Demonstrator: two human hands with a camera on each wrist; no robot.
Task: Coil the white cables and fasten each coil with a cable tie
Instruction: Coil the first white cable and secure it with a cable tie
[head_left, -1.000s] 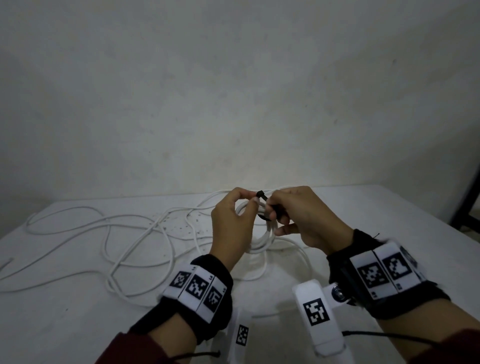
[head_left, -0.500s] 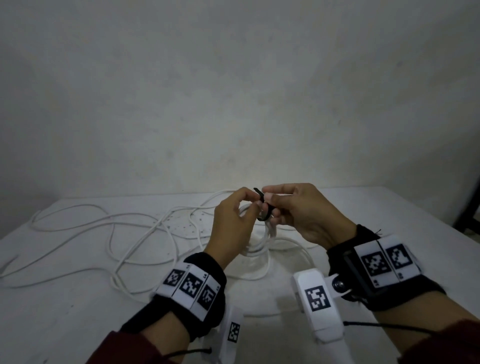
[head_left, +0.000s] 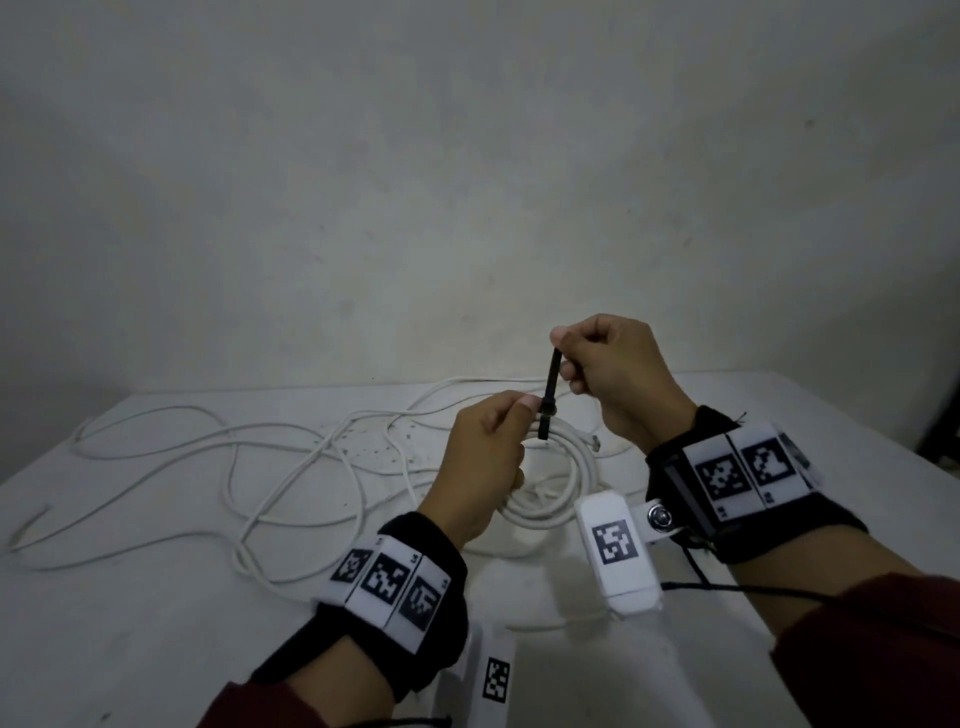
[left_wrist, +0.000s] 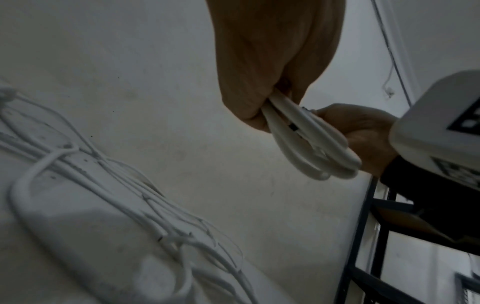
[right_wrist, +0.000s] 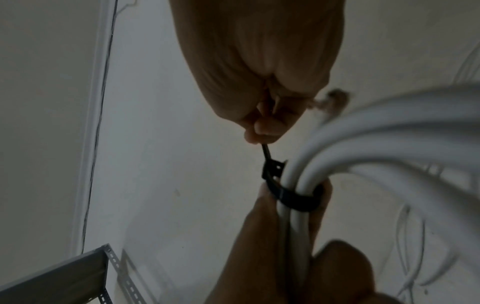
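Note:
A coil of white cable (head_left: 558, 480) hangs above the table, and my left hand (head_left: 488, 447) grips its strands (left_wrist: 306, 139) at the top. A black cable tie (head_left: 549, 395) is looped round the bundle (right_wrist: 298, 199), its head (right_wrist: 272, 170) sitting against the strands. My right hand (head_left: 602, 358) is raised above the coil and pinches the tie's tail (right_wrist: 266, 152), which runs straight up from the head. A plug end (head_left: 750, 443) sticks out on the coil's right side.
Loose white cable (head_left: 218, 467) sprawls in loops over the left and middle of the white table (head_left: 130, 597). A plain wall (head_left: 467, 182) stands behind. A metal shelf frame (right_wrist: 78, 277) shows in the wrist views, and a dark object (head_left: 943, 415) stands at the far right edge.
My right hand has risen from beside the left hand, drawing the tie's tail upward through the head so the loop has closed round the bundle. The left hand kept its hold.

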